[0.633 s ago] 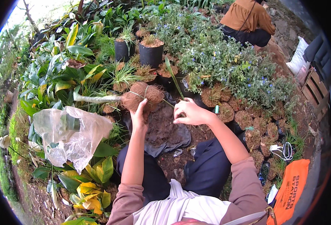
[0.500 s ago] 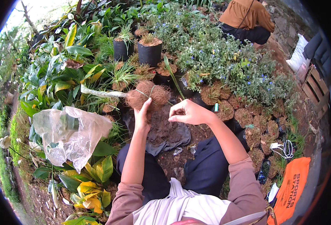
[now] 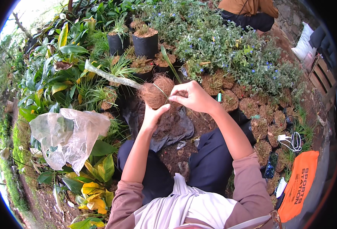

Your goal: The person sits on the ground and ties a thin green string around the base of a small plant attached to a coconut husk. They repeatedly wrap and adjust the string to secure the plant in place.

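Observation:
In front of me my left hand (image 3: 153, 117) cups a ball of brown coconut fibre (image 3: 155, 91) from below, thumb along its near side. A pale, thick stem (image 3: 113, 78) sticks out of the ball to the upper left. Thin green string (image 3: 162, 91) runs round the fibre toward my right hand (image 3: 191, 97). That hand is closed in a pinch at the ball's right side, on the string. Below the hands, dark soil (image 3: 164, 124) lies on a grey plastic sheet (image 3: 185, 128) between my knees.
A clear plastic bag (image 3: 69, 137) rests on leafy plants at left. Black pots (image 3: 145, 45) and blue-flowered plants (image 3: 229, 53) stand ahead. At right are a green thread spool (image 3: 219, 97), white cable (image 3: 295, 142), phone (image 3: 270, 165) and orange bag (image 3: 299, 187). Another person (image 3: 248, 15) crouches far right.
My right hand has come up and left, right against the fibre ball. The ball has turned and shifted slightly right, its stem now slanting more steeply. The whole view has shifted slightly.

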`<state>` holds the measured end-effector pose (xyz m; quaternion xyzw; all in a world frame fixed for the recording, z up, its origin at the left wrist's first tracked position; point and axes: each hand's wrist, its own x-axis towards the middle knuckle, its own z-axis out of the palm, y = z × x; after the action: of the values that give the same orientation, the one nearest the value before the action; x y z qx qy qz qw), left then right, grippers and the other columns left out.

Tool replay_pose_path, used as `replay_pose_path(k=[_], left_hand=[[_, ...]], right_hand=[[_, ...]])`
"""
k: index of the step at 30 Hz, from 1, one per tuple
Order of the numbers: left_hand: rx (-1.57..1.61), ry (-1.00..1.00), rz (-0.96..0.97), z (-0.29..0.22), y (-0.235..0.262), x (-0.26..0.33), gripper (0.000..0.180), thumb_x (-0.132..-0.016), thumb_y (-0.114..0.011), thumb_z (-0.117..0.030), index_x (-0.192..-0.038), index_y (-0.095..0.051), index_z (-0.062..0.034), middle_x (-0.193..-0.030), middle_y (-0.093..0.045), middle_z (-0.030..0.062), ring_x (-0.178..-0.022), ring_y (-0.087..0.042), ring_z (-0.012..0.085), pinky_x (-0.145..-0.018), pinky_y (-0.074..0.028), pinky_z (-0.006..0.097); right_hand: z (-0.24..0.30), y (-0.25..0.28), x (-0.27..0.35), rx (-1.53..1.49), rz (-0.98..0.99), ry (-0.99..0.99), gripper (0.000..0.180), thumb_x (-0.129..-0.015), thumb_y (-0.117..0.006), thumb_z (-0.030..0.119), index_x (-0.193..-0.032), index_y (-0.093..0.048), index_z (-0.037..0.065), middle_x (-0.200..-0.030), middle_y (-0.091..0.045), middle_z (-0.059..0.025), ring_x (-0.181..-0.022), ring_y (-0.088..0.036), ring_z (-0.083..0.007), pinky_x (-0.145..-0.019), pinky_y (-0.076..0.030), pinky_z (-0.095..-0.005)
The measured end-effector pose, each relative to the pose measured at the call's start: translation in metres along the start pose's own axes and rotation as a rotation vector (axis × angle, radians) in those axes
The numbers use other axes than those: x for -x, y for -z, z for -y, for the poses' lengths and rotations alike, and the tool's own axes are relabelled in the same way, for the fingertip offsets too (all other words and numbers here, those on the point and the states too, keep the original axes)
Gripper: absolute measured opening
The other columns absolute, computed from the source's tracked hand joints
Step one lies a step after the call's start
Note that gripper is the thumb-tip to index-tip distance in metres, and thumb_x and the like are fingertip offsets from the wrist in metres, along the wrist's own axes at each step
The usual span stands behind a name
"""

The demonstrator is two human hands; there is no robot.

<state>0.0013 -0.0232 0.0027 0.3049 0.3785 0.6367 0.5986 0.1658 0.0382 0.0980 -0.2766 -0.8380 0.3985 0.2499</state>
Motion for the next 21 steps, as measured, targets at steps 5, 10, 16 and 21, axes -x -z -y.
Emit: replay_pose_path(k=[5, 10, 16, 21], left_hand=[[-0.048, 0.014, 0.081, 0.003, -0.012, 0.003, 0.068, -0.067, -0.075, -0.003, -0.124, -0.038, -0.0031, -0.117, -0.051, 0.0075, -0.107, -0.050, 0.0177, -0.092, -0.041, 0.033], [-0.056, 0.039, 0.079, 0.000, -0.017, 0.006, 0.063, -0.070, -0.072, -0.002, -0.124, -0.039, -0.0023, -0.117, -0.052, 0.0085, -0.105, -0.051, 0.0182, -0.092, -0.042, 0.033], [-0.110, 0.069, 0.074, -0.001, -0.019, 0.006, 0.065, -0.071, -0.071, -0.002, -0.126, -0.036, -0.0018, -0.118, -0.050, 0.0096, -0.107, -0.050, 0.0189, -0.093, -0.041, 0.034], [-0.047, 0.032, 0.147, 0.003, -0.020, 0.006, 0.067, -0.071, -0.071, -0.003, -0.127, -0.033, -0.0022, -0.120, -0.049, 0.0102, -0.111, -0.047, 0.0198, -0.096, -0.038, 0.035]], right_hand=[[0.004, 0.007, 0.002, 0.174, -0.056, -0.003, 0.015, -0.077, -0.064, 0.014, -0.080, -0.062, 0.000, -0.062, -0.058, -0.0154, -0.048, -0.049, -0.0206, -0.050, -0.040, -0.0313], [-0.004, 0.010, 0.001, 0.136, -0.115, 0.060, 0.009, -0.079, -0.064, 0.009, -0.079, -0.062, 0.000, -0.055, -0.050, 0.0006, -0.049, -0.034, -0.0039, -0.044, -0.027, -0.0242], [-0.008, 0.011, -0.001, 0.112, -0.162, 0.048, 0.012, -0.077, -0.065, 0.012, -0.080, -0.062, 0.001, -0.056, -0.054, -0.0102, -0.046, -0.040, -0.0123, -0.047, -0.035, -0.0295], [-0.006, 0.014, -0.002, 0.116, -0.241, 0.029, 0.011, -0.077, -0.065, 0.011, -0.081, -0.062, 0.001, -0.056, -0.054, -0.0068, -0.046, -0.038, -0.0090, -0.045, -0.033, -0.0275]])
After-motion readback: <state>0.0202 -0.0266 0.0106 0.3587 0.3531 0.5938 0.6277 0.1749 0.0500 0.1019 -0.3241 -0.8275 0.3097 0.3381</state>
